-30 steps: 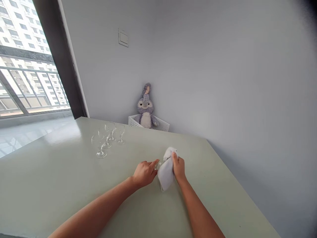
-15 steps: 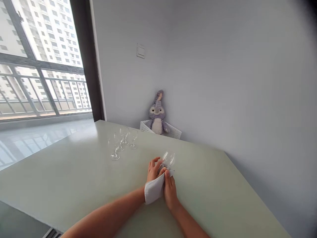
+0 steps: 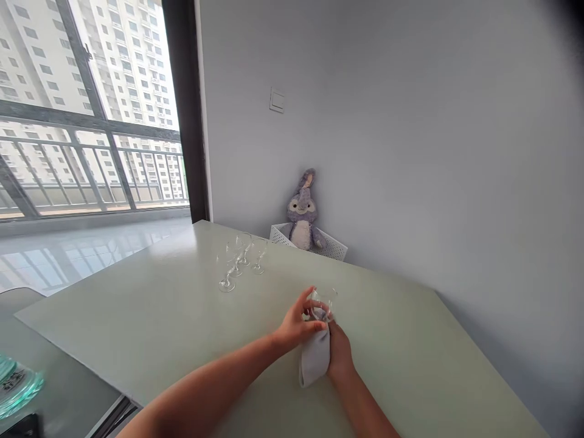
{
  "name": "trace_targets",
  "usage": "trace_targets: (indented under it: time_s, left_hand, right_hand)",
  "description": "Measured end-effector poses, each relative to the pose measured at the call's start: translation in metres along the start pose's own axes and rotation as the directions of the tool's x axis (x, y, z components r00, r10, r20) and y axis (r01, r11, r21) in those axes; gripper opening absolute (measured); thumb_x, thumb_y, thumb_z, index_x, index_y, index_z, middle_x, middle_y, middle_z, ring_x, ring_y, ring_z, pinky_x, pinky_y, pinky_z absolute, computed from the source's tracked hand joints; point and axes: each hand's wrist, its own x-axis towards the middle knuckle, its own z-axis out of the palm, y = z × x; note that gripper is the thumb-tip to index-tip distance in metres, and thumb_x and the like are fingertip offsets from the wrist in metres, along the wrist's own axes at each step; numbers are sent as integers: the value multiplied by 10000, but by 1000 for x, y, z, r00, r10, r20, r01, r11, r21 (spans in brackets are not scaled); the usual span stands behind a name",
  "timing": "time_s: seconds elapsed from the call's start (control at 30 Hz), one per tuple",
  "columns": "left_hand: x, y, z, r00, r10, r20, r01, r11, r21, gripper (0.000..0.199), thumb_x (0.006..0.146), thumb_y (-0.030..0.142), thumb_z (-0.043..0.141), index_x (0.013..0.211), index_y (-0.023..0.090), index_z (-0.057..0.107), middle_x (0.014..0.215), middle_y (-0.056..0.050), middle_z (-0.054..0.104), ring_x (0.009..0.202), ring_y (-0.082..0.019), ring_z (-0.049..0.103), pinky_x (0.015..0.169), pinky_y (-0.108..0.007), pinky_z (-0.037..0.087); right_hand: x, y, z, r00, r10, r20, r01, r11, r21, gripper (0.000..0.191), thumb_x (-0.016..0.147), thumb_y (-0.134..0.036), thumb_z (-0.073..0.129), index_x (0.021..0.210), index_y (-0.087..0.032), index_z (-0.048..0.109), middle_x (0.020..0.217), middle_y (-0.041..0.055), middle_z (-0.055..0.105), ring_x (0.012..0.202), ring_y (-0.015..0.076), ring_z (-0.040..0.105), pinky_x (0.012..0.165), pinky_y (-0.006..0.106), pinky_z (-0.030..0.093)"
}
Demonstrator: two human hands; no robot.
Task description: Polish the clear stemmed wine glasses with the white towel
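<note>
A clear stemmed glass (image 3: 323, 301) is held between both hands, its bowl upward; the stem is hidden. My left hand (image 3: 301, 319) curls its thumb and fingers round the lower bowl from the left. My right hand (image 3: 340, 350) is closed at the glass's base, wrapped with a folded light grey cloth (image 3: 314, 359) that hangs down toward me. Several more clear stemmed glasses (image 3: 236, 261) stand upright in a group on the pale green table (image 3: 173, 304), farther back and to the left.
A purple plush rabbit (image 3: 302, 222) sits in a white perforated basket (image 3: 335, 246) behind the table's far edge. At the lower left are a greenish clear glass object (image 3: 18, 386) and a dark object (image 3: 22, 427).
My left hand has shifted from beside the cloth up to the glass's bowl. The cloth now hangs below my right hand. The view has turned slightly left.
</note>
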Motion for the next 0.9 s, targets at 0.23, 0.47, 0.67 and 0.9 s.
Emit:
trace_targets:
  time_s: [0.23, 0.47, 0.67, 0.9]
  left_hand:
    - [-8, -7, 11, 996, -33, 84, 45, 989, -143, 634, 613, 287, 733, 1141, 211, 390, 855, -5, 556, 699, -95, 527, 624, -215, 404]
    - [-1, 2, 12, 971, 134, -200, -181, 954, -238, 594, 661, 317, 702, 1110, 228, 323, 806, 11, 532, 688, -95, 523, 613, -216, 406]
    - [12, 1, -10, 911, 188, -368, -227, 972, -63, 573, 692, 361, 664, 1120, 231, 306, 805, 12, 537, 622, -77, 495, 581, -209, 397]
    - [4, 0, -7, 905, 293, -307, -202, 934, 296, 506, 695, 221, 625, 1124, 222, 357, 854, -1, 568, 675, -95, 523, 668, -250, 432]
  right_hand:
    - [4, -1, -11, 997, -75, 5, 75, 997, -2, 371, 676, -548, 551, 708, -186, 624, 614, 41, 641, 567, 213, 592, 460, 300, 433]
    - [12, 10, -14, 993, -107, 43, 110, 991, -72, 335, 669, -493, 588, 798, -185, 609, 675, 20, 643, 579, 187, 572, 493, 281, 432]
    - [0, 18, 1, 866, -273, 420, 484, 670, -563, 344, 686, -508, 555, 662, -169, 605, 670, 47, 608, 671, 219, 551, 602, 307, 424]
    - [3, -9, -17, 739, -571, 357, 579, 269, -769, 285, 771, -458, 491, 765, -191, 588, 705, 37, 549, 661, 183, 498, 592, 283, 392]
